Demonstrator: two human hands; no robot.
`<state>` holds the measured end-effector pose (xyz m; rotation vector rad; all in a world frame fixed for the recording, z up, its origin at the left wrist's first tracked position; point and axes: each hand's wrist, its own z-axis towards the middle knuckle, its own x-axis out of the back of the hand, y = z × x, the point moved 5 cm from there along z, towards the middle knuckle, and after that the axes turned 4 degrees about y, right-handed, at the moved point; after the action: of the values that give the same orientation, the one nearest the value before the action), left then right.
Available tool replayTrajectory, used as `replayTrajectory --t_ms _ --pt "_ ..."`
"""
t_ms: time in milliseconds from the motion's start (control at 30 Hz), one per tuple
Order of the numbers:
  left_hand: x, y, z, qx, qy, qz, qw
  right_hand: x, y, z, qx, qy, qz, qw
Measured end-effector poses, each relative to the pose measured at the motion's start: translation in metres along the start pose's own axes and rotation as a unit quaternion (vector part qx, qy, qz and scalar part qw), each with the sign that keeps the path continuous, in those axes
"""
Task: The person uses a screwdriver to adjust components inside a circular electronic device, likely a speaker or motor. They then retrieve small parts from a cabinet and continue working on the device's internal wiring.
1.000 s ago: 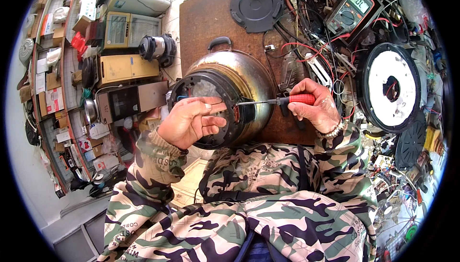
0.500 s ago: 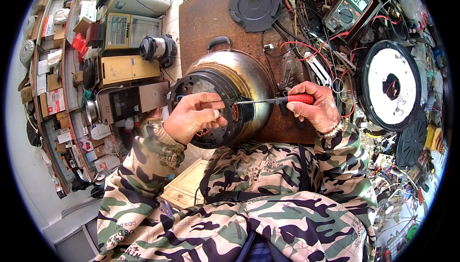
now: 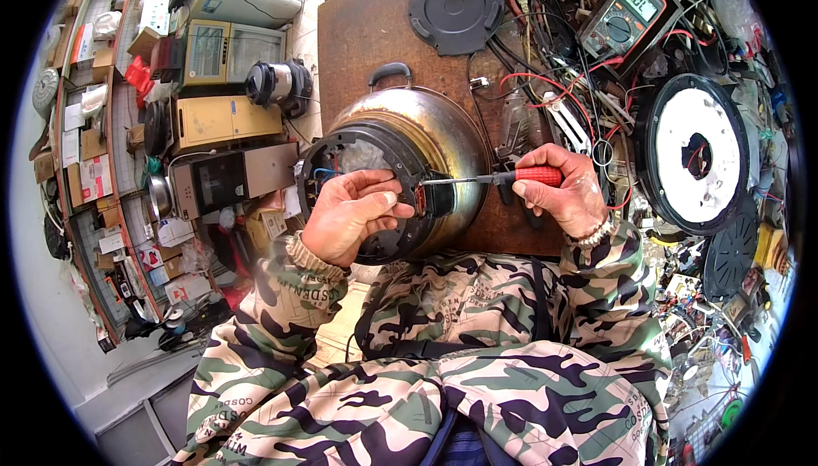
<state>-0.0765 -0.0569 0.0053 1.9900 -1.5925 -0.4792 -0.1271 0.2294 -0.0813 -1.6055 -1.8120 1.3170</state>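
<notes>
A steel pot (image 3: 453, 138) with heat discolouration lies on its side, its black base (image 3: 341, 151) facing left, wires showing inside. My right hand (image 3: 558, 193) grips the red handle of a screwdriver (image 3: 537, 178); the metal shaft reaches left to a slot at the base's right edge, beside a reddish part (image 3: 419, 200). My left hand (image 3: 354, 215) is at the front of the base, fingers curled and thumb pressed toward the fingertips near the screwdriver's tip. I cannot make out whether something small is between them.
A wooden bench (image 3: 358, 36) carries a black round cover (image 3: 453, 8), tangled cables and a multimeter (image 3: 626, 19). At right are a white-centred ring part (image 3: 690, 117) and cluttered parts. At left are appliances (image 3: 230, 121), a small cooker (image 3: 277, 87) and packed shelves (image 3: 94, 151).
My left hand has shifted slightly to the right along the base, its fingers curling differently. My right hand and the screwdriver are nearly in the same place.
</notes>
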Motion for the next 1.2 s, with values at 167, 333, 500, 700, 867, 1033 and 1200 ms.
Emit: replayTrajectory --t_ms 167,333,500,700,867,1033,1200 --pt "-0.003 0.012 0.001 -0.028 -0.05 0.071 0.996 -0.001 -0.006 -0.003 0.018 0.008 -0.019 1.0" --pt "-0.001 0.016 0.005 0.045 -0.042 0.023 0.998 -0.002 -0.005 -0.002 0.089 0.014 -0.018 0.996" --pt "0.004 0.016 0.005 0.085 -0.077 -0.036 0.993 -0.004 -0.011 -0.001 0.208 0.025 -0.054 0.976" --pt "-0.001 0.031 0.004 0.095 -0.105 0.008 0.99 -0.003 -0.011 0.003 0.17 0.003 -0.019 0.985" --pt "0.002 0.035 0.013 0.137 -0.093 0.038 0.986 -0.008 -0.011 0.0 0.17 -0.003 -0.02 0.985" --pt "-0.003 0.04 0.019 0.15 -0.1 0.037 0.983 -0.008 -0.013 -0.006 0.192 0.007 -0.061 0.979" --pt "0.002 0.034 0.017 0.151 -0.096 0.003 0.984 -0.005 -0.02 -0.01 -0.016 -0.037 -0.058 0.997"
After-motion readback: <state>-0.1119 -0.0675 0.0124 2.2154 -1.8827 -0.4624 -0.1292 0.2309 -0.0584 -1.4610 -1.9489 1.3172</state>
